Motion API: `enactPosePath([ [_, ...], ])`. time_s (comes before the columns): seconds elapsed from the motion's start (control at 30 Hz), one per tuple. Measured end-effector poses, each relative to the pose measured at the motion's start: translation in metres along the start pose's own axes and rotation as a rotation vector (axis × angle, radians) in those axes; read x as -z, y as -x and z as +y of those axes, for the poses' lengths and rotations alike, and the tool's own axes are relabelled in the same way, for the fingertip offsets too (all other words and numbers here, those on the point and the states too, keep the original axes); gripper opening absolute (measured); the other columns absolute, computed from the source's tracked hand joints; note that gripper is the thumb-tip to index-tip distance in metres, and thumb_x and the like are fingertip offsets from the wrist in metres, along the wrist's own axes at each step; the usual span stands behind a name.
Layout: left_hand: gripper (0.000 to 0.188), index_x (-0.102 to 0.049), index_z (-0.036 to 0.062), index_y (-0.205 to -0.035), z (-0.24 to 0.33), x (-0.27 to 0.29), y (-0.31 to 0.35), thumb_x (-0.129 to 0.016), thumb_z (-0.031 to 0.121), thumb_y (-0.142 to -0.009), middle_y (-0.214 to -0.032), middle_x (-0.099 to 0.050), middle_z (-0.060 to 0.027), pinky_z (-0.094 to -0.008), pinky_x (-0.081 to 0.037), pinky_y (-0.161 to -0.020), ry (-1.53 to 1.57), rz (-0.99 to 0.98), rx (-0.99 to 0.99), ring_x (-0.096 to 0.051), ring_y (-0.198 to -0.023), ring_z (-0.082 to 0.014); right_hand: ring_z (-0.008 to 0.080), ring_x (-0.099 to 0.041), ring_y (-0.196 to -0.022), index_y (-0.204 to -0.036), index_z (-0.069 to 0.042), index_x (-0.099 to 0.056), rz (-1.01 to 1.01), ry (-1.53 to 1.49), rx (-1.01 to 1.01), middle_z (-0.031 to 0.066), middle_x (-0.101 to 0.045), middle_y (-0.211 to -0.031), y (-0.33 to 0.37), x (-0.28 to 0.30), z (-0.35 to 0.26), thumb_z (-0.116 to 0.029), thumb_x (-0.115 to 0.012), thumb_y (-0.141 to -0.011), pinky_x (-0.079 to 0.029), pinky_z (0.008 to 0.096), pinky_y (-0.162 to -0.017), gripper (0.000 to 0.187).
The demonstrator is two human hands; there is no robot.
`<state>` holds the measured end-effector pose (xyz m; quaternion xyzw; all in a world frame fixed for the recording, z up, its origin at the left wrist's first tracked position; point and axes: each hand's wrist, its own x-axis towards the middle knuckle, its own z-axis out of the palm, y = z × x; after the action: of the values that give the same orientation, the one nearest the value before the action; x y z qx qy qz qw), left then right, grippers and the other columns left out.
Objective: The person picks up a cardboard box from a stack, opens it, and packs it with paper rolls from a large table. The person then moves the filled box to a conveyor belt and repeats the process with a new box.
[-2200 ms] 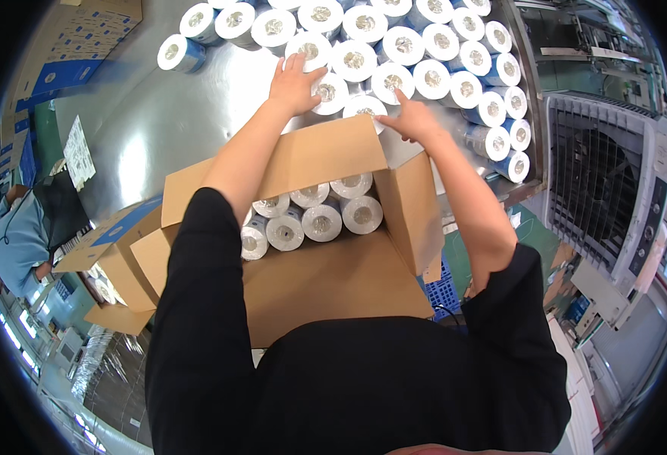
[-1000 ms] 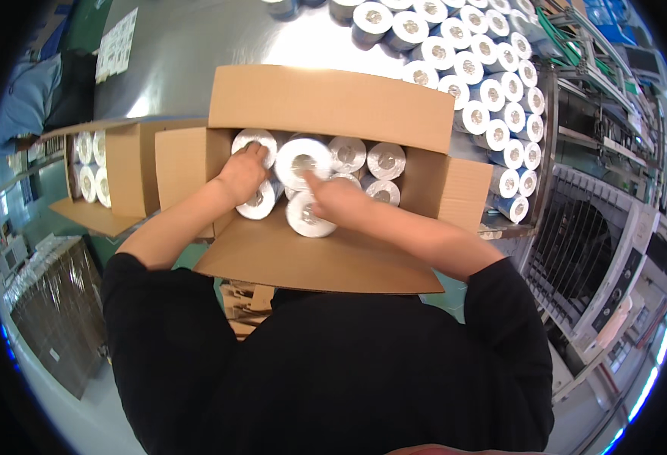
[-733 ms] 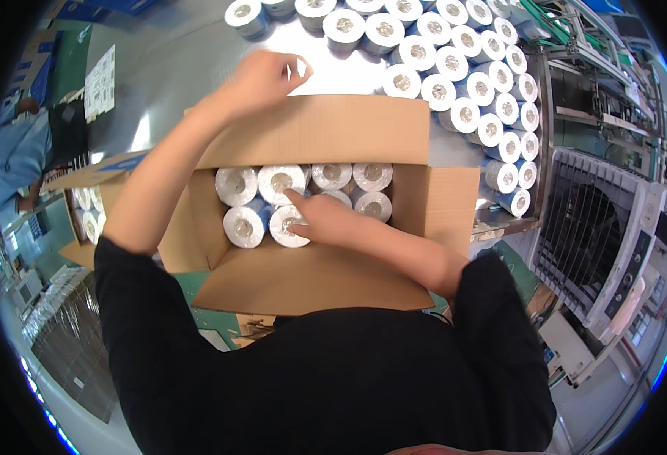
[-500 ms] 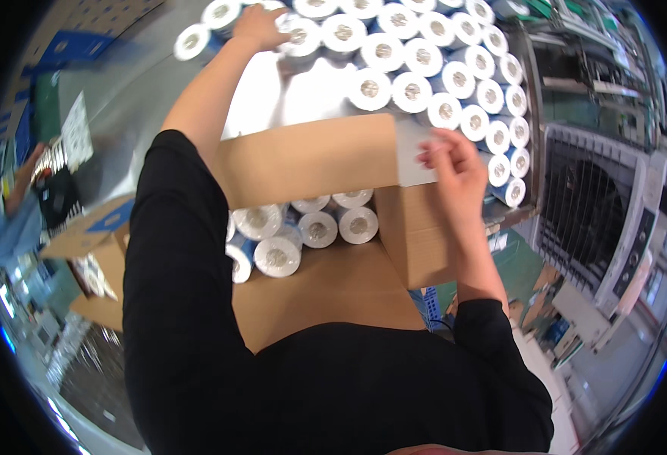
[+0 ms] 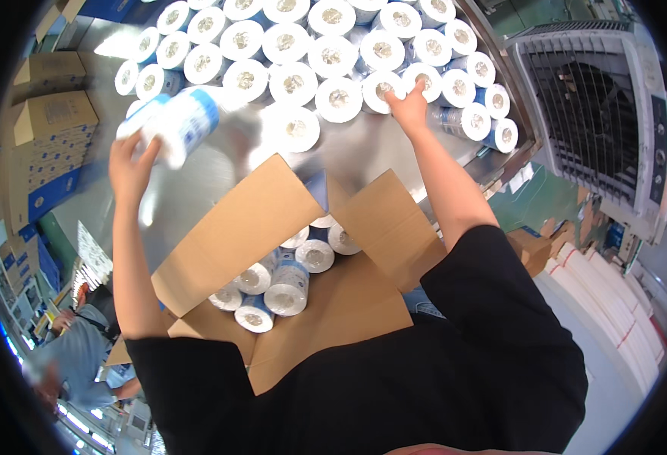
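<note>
My left hand (image 5: 130, 168) grips two wrapped paper rolls, white with blue print, above the metal table; the nearer roll (image 5: 189, 125) is tilted and blurred. Among the standing rolls, my right hand (image 5: 411, 111) has its thumb at the core of one white roll (image 5: 377, 82) and a finger at the core of its neighbour (image 5: 431, 73). Both of those rolls still stand in the group. Close to my body, an open cardboard box (image 5: 333, 303) holds several rolls, one roll (image 5: 286, 288) lying tilted on the others. Its raised flap (image 5: 235, 235) hides part of the inside.
Many upright rolls (image 5: 333, 57) cover the far part of the metal table (image 5: 227, 167). A grilled appliance (image 5: 591, 98) stands at the right, near stacked white panels (image 5: 607, 296). Cardboard boxes (image 5: 56, 129) line the left. Another person (image 5: 83, 349) is at the lower left.
My view has shifted left and turned. My left hand has lifted two rolls off the table; my right hand has moved from the box flap to the standing rolls. A tilted roll now shows in the box.
</note>
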<state>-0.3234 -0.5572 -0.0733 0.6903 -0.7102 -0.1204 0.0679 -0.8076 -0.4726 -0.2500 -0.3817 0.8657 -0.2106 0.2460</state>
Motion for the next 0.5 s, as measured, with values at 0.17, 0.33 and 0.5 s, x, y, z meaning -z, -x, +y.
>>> enactPosePath([
  [0.17, 0.029, -0.057, 0.0011, -0.112, -0.026, 0.100, 0.144, -0.054, 0.014, -0.086, -0.109, -0.060, -0.0084, -0.0282, -0.044, -0.083, 1.080, -0.166, 0.365, -0.056, -0.096, -0.0167, 0.0263, -0.063, -0.093, -0.129, 0.012, -0.036, -0.029, -0.095, 0.030, 0.0232, -0.063, -0.100, 0.008, 0.032, -0.007, -0.021, -0.075, -0.066, -0.050, 0.0319, -0.078, 0.081],
  [0.33, 0.026, -0.060, 0.0014, -0.109, 0.072, 0.086, 0.247, -0.058, 0.012, -0.085, -0.105, -0.059, -0.0080, -0.0290, -0.045, -0.086, 1.349, -0.580, 0.511, -0.056, -0.097, -0.0183, 0.0136, -0.063, -0.078, -0.130, 0.008, -0.039, -0.098, -0.306, 0.207, 0.0154, -0.068, -0.088, 0.051, 0.137, -0.041, -0.013, -0.074, -0.070, -0.051, 0.0250, -0.068, 0.073],
  [0.5, 0.043, -0.070, 0.0100, -0.096, 0.144, 0.014, 0.277, -0.076, 0.025, -0.056, -0.091, -0.050, -0.0133, -0.0413, -0.042, -0.075, 0.070, -0.363, -0.384, -0.050, -0.088, -0.0301, 0.0175, -0.064, -0.087, -0.135, 0.005, -0.032, -0.289, -0.619, 0.653, 0.0174, -0.065, -0.096, 0.146, 0.234, -0.130, 0.007, -0.063, -0.073, -0.050, 0.0265, -0.077, 0.070],
])
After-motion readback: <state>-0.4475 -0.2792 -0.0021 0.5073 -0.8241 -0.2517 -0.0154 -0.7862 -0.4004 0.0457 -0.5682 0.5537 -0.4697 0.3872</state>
